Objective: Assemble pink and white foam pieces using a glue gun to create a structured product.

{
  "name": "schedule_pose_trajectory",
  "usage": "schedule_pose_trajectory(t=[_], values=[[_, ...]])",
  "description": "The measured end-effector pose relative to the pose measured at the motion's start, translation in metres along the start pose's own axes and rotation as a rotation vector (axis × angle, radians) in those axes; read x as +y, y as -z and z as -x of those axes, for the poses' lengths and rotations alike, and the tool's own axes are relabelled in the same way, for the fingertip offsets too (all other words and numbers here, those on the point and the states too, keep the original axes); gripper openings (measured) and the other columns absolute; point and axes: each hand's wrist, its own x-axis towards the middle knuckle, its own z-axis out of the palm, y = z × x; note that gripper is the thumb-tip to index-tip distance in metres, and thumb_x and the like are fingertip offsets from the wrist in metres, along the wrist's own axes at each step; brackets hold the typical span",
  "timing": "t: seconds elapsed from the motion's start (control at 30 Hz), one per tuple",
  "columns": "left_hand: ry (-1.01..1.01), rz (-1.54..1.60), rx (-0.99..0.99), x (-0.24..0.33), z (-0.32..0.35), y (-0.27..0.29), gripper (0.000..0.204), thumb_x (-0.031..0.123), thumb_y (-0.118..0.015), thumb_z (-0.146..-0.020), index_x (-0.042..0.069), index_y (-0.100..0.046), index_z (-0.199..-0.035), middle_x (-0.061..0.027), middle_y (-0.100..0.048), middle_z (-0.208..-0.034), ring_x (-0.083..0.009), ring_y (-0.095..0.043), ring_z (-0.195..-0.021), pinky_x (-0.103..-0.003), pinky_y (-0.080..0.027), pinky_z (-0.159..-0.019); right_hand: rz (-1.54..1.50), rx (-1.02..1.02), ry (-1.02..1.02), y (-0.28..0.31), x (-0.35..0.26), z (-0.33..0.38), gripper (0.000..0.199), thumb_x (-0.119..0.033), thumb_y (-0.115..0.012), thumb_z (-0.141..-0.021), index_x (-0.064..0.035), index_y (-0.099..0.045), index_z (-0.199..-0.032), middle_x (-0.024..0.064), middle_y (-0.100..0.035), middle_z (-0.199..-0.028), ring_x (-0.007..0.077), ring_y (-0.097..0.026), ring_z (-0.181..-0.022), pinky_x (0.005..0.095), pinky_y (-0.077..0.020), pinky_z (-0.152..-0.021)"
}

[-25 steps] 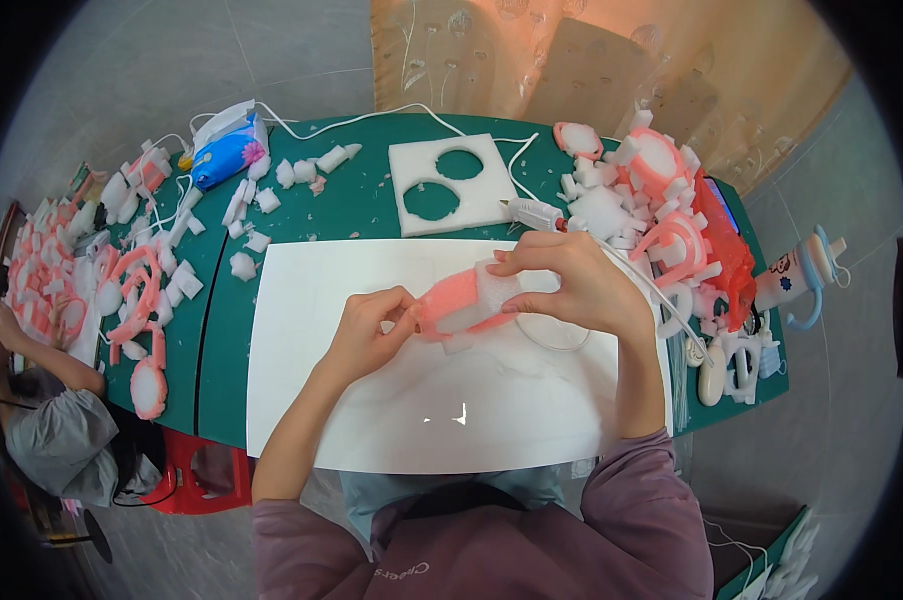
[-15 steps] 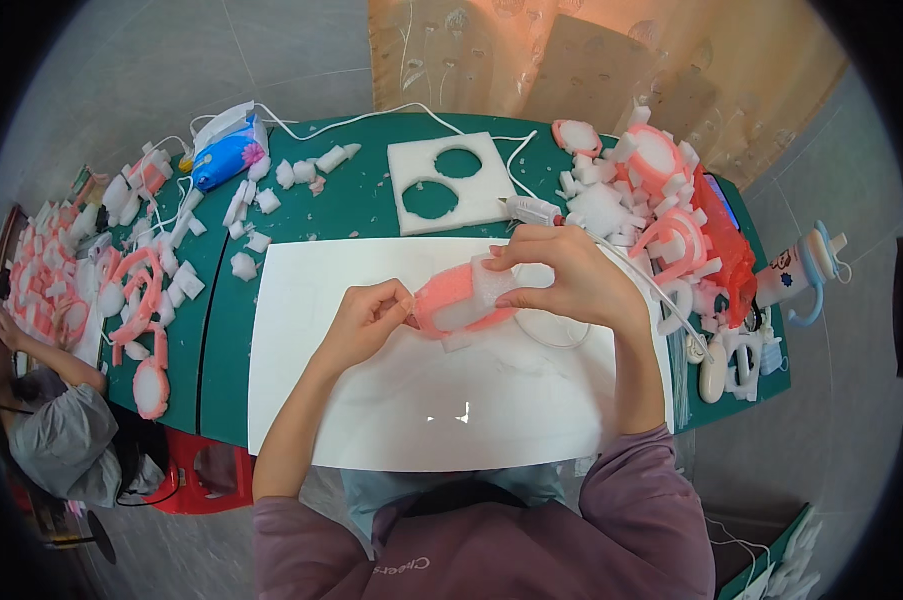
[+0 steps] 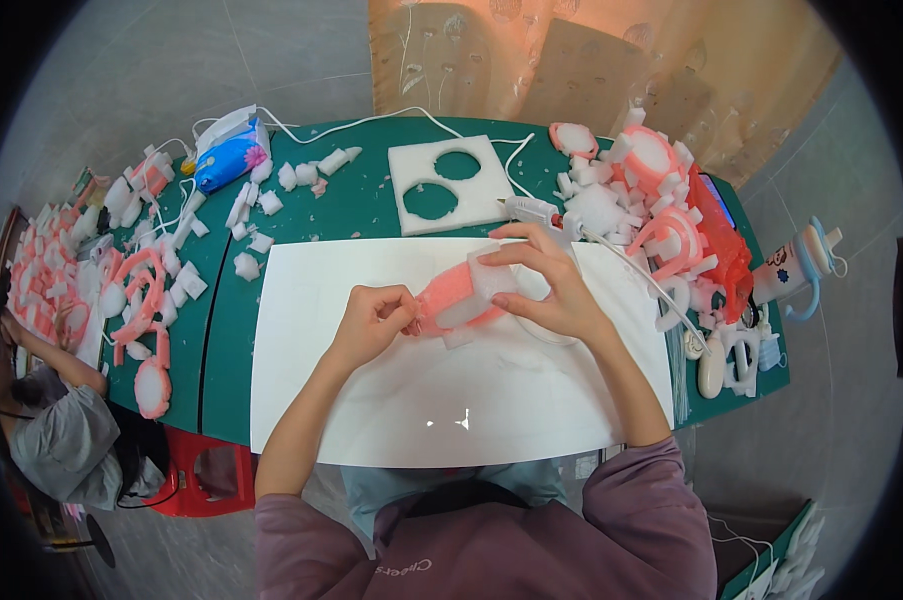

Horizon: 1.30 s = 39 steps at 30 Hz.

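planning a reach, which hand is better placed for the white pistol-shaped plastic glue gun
Probably the right hand, close to the glue gun; the left hand is farther off, at the left end of the oblong pink-white foam piece.

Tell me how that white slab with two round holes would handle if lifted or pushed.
The white slab is probably light for its size, as it looks like foam. Being fairly thick, it would likely keep its shape, though the narrow strips beside its cut-outs might tear. Lying flat on the green table, it seems likelier to slide than roll.
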Motion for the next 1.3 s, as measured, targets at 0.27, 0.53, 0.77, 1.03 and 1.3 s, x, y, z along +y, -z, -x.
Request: schedule_pose_trajectory(t=[0.27,0.53,0.77,1.03,1.3], values=[[0.119,-0.052,-0.011,0.005,0.001,0.004,0.025,0.014,-0.056,-0.08,-0.002,-0.056,-0.06,-0.0053,-0.054,-0.05,-0.0089,-0.053,-0.046,-0.021,-0.042,-0.045,-0.152,0.065,-0.028,-0.022,0.0,0.01,0.042,-0.013,-0.072,-0.061,-0.0041,-0.059,-0.099,0.0101,-0.058,-0.094,0.0222,-0.055,-0.086,0.0295,-0.0429,-0.075],[0.248,-0.058,-0.144,0.021,0.0,0.007,0.026,0.019,-0.054,-0.084,-0.001,-0.055,-0.067,-0.0036,-0.056,-0.055,-0.0075,-0.052,-0.047,-0.02,-0.04,-0.042,-0.149,0.123,-0.015,-0.021,0.005,0.017,0.042,-0.009,-0.072,-0.06,-0.0038,-0.059,-0.099,0.0101,-0.059,-0.094,0.0216,-0.056,-0.085,0.0285,-0.0445,-0.073],[0.119,0.098,-0.164,0.006,-0.001,0.005,0.02,0.014,-0.049,-0.086,-0.002,-0.053,-0.074,-0.0062,-0.057,-0.064,-0.0108,-0.056,-0.056,-0.022,-0.045,-0.052,-0.207,0.174,-0.055,-0.025,0.012,0.021,0.041,-0.009,-0.072,-0.06,-0.0033,-0.059,-0.099,0.0104,-0.059,-0.094,0.0222,-0.056,-0.085,0.0283,-0.0437,-0.073],[0.08,0.29,-0.153,-0.012,-0.003,0.001,0.02,0.013,-0.044,-0.088,0.0,-0.048,-0.073,-0.0066,-0.055,-0.069,-0.0137,-0.056,-0.063,-0.026,-0.047,-0.059,-0.214,0.232,-0.031,-0.029,0.018,0.025,0.04,-0.012,-0.072,-0.063,-0.0037,-0.058,-0.1,0.0109,-0.058,-0.096,0.0224,-0.056,-0.086,0.0285,-0.0428,-0.075],[0.033,0.333,-0.194,-0.022,-0.004,0.002,0.019,0.011,-0.039,-0.09,0.002,-0.043,-0.073,-0.0055,-0.05,-0.073,-0.0152,-0.056,-0.066,-0.029,-0.046,-0.059,-0.211,0.239,-0.036,-0.028,0.019,0.026,0.039,-0.012,-0.071,-0.063,-0.0037,-0.059,-0.099,0.0104,-0.059,-0.095,0.022,-0.056,-0.085,0.028,-0.0425,-0.075]])
